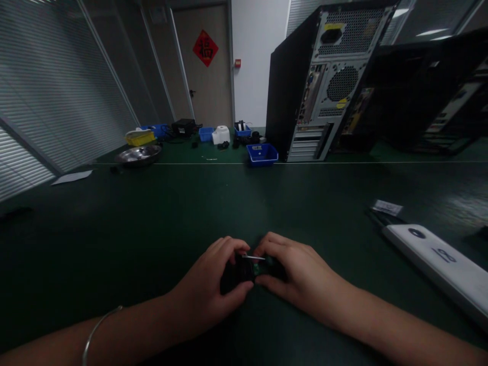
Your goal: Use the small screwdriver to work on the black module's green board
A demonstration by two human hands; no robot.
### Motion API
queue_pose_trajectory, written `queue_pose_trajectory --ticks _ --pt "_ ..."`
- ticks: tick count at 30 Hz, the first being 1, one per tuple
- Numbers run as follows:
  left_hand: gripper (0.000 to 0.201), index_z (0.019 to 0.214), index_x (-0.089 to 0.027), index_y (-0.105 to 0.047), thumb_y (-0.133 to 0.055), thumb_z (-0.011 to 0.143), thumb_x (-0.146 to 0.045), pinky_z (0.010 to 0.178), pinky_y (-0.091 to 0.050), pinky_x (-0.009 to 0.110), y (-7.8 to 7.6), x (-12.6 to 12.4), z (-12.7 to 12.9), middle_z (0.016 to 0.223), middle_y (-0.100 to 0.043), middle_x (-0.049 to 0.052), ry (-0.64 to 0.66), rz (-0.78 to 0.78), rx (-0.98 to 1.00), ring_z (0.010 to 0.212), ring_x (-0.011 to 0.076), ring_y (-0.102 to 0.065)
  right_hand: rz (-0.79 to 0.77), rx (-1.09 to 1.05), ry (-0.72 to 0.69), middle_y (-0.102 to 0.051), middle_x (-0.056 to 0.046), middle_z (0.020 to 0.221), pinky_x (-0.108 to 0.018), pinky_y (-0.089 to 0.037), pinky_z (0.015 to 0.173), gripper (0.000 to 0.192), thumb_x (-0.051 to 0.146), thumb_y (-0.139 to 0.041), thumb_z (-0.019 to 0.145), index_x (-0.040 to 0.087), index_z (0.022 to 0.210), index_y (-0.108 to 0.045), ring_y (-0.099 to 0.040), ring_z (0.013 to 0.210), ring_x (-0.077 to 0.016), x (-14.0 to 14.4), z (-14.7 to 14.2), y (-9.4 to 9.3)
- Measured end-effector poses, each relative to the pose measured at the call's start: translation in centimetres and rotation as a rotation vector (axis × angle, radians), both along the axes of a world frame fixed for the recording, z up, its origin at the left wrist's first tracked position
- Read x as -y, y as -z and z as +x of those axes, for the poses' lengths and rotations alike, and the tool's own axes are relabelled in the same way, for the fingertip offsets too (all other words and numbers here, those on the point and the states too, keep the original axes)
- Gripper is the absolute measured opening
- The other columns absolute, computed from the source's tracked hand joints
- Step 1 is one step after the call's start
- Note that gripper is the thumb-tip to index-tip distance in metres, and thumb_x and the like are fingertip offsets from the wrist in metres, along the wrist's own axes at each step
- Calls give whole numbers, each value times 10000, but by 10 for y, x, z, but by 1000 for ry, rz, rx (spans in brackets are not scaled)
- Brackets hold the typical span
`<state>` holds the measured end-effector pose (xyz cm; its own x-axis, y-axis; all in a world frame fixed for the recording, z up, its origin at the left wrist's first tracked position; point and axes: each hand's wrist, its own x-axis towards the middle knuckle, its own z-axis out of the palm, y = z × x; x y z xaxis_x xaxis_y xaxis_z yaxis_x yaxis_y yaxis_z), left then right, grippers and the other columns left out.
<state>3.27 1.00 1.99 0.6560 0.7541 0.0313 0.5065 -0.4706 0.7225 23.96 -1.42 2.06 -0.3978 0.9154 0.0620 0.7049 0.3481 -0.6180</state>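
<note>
Paper sheet: a pale paper sheet (71,177) lies flat at the far left of the surface (160,213), a dark green mat.
Metal bowl: a shallow metal bowl (139,154) sits behind the sheet, with a yellow tray (140,137) just beyond it.
Wrist: a thin bangle (95,330) circles the left forearm, low in the view.
Left hand: the left hand (213,287) is curled around the left end of a small black part (244,269), thumb beneath, fingers over the top; it grips the part.
Small black part: it rests on the surface near the front edge, between the two hands and touched by both; a thin bright strip shows on its top and a speck of green at its right side. What it is exactly cannot be told in the dim light.
Right hand: the right hand (297,277) closes on the right end of the same part, fingertips meeting those of the left hand.
Blue bins: a blue bin (262,153) stands far back, centre, with smaller blue bins and a white round object (221,134) behind it.
Computer tower: a computer tower (324,81) stands upright beyond the bin, rear panel facing the viewer.
White device: a long white device (442,264) lies on the surface to the right, well apart from the hands, with a small label (387,207) just behind it.
</note>
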Motion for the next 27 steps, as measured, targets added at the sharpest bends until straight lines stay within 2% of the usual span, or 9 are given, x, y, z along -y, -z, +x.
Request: queue_pose_trajectory --ticks 3,8,10,15,19,27 --pt "340 1136 -170 -527 -640 817 -201 813 -467 392 1 -3 -2 1004 -600 74 -47 -102 103 903 236 -581 29 -48 26 -643 -33 966 -323 -499 719 245 91 -688 768 209 979 -650 -634 847 -214 -1 -1 2" --pt "375 1199 -206 -489 -643 858 -177 877 -473 352 8 -12 -4 1030 -691 55 -65 -502 445 1006 213 -640 107 -287 55 -623 -36 979 -321 -488 791 176 121 -650 830 208 977 -608 -616 904 -196 0 -2 4" --pt "420 1222 -210 -487 -659 846 -138 900 -468 336 11 -13 -3 1056 -704 56 -55 -597 522 1031 202 -644 152 -389 49 -611 -43 978 -322 -485 795 183 117 -645 838 200 996 -604 -608 911 -197 1 -3 4" --pt "420 1179 -207 -529 -690 812 -82 863 -476 297 13 -8 0 1053 -702 40 -4 -633 587 1000 183 -654 213 -488 22 -589 -40 967 -305 -475 770 202 92 -648 837 192 1006 -601 -588 888 -184 6 -6 2" --pt "405 1151 -215 -530 -685 810 -61 856 -479 285 12 -3 1 1020 -721 24 -6 -670 624 979 165 -666 187 -523 -3 -584 -39 973 -302 -474 771 211 75 -647 832 192 1002 -602 -583 897 -182 8 -10 2" --pt "365 1125 -207 -526 -697 813 -123 841 -496 348 12 -1 3 978 -715 40 -46 -576 526 949 209 -677 158 -518 -17 -579 -30 981 -297 -474 778 255 50 -649 818 206 1012 -595 -593 907 -180 11 -14 3"
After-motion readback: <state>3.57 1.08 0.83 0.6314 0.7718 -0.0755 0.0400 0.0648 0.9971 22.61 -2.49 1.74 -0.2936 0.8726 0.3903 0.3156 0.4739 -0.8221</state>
